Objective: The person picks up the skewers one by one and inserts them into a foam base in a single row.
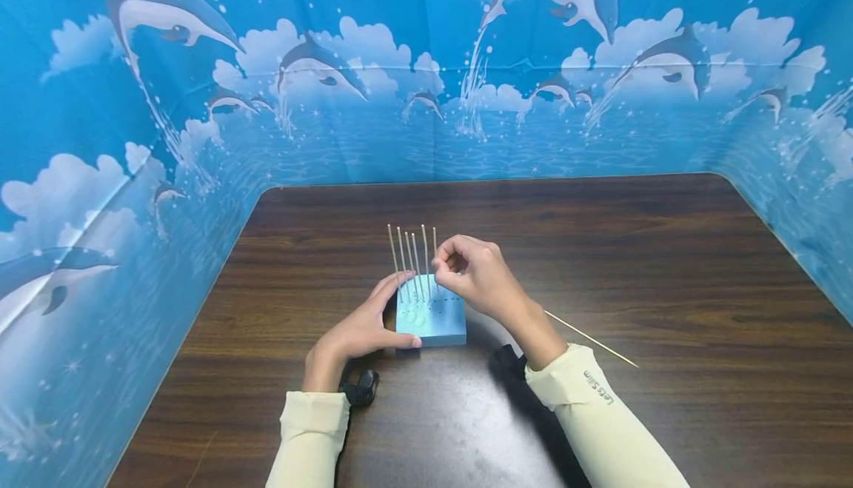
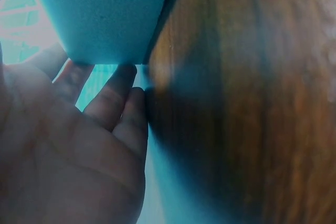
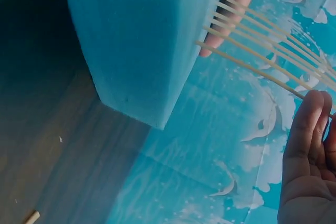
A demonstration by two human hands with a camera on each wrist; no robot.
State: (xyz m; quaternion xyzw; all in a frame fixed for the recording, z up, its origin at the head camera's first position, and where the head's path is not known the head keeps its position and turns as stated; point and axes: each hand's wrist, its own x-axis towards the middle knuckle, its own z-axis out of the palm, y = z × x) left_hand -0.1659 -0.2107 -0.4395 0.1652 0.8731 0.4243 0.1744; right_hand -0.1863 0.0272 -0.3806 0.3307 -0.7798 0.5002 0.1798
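Note:
A light blue foam block point(image 1: 445, 323) lies on the table with several thin wooden sticks point(image 1: 393, 251) standing upright in a row toward its back. My left hand point(image 1: 360, 331) holds the block at its left side, thumb at the near corner and fingers toward the back. In the left wrist view, fingertips point(image 2: 126, 72) touch the block's edge. My right hand point(image 1: 483, 277) pinches the rightmost stick point(image 3: 252, 70) above the block; the right wrist view shows its lower end at the block's top face. Small dark holes dot that top face.
A loose wooden stick point(image 1: 593, 338) lies on the dark wooden table point(image 1: 700, 288) beside my right wrist. A blue dolphin-print cloth point(image 1: 373, 132) hangs around the table's back and sides. A thin pale line point(image 1: 202, 458) shows on the table at near left.

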